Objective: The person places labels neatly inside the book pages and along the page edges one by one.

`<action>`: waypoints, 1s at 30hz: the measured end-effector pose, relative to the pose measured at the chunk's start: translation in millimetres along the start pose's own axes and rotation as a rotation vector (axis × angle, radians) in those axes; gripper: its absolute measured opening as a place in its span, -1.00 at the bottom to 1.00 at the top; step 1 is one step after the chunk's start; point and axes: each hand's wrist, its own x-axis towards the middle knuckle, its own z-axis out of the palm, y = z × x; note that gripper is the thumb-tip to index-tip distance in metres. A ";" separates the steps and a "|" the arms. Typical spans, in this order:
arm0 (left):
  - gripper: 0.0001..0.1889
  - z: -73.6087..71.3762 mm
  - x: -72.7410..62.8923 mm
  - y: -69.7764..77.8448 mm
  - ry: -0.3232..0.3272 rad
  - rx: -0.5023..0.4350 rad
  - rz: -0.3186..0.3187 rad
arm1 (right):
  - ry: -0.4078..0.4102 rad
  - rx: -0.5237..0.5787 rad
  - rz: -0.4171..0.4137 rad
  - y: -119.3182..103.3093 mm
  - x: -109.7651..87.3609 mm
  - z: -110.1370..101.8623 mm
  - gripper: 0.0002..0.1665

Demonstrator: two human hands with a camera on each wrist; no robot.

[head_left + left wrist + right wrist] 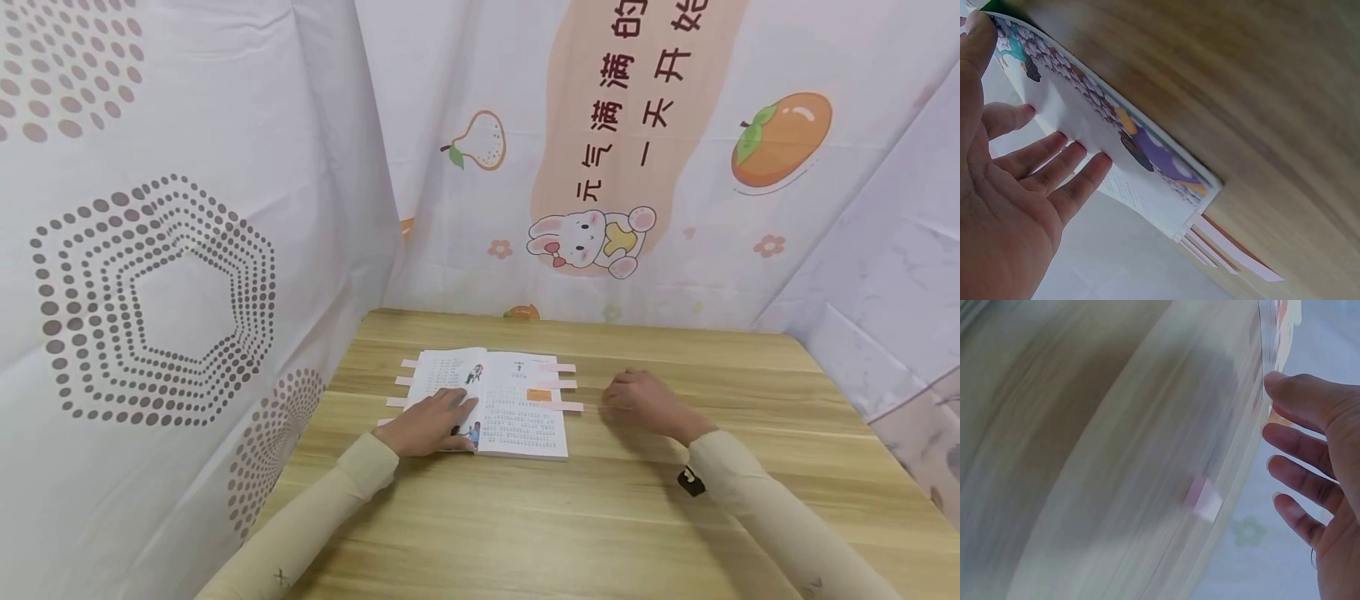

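Three printed cloth sheets wall in the scene: a dotted hexagon pattern (153, 300) on the left, a cartoon rabbit (588, 242) with a pear (480, 142) and an orange fruit (783, 137) on the back sheet, and a pale marbled sheet (892, 333) on the right. Below them lies the wooden table (600, 517), its grain running left to right.

On the table, toward its left and far side, an open book (498, 404) lies flat, with printed text and small coloured pictures on both pages. Pale pink paper strips (564, 387) stick out from its right edge, and more strips (397, 382) poke out on its left edge; the left wrist view shows such strips (1235, 253) jutting from between the pages beside the illustrated cover.

The left hand (435, 421) rests on the book's left page near the lower corner, fingers straight and spread, pressing the page down rather than gripping it; the left wrist view shows the fingertips (1094, 162) touching the paper. The right hand (641, 400) sits on the table just right of the book, close to the lowest strip, with fingers loosely extended and holding nothing. The right wrist view is blurred, yet the fingers (1300, 444) appear relaxed and apart. Both arms wear cream sleeves (757, 492).
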 end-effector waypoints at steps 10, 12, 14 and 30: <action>-0.14 5.0 0.3 -3.7 0.023 0.023 0.020 | -0.055 0.011 0.120 13.7 -24.1 -4.0 -0.71; -0.14 5.3 0.5 -3.9 0.025 0.029 0.024 | -0.053 0.007 0.103 16.3 -27.4 -4.2 -0.67; -0.13 4.8 0.8 -3.8 0.026 0.031 0.026 | -0.055 -0.004 0.082 19.1 -30.6 -4.5 -0.65; -0.14 2.1 0.0 -3.4 0.028 0.024 0.036 | -0.072 0.095 0.038 22.4 -39.8 -9.2 -0.74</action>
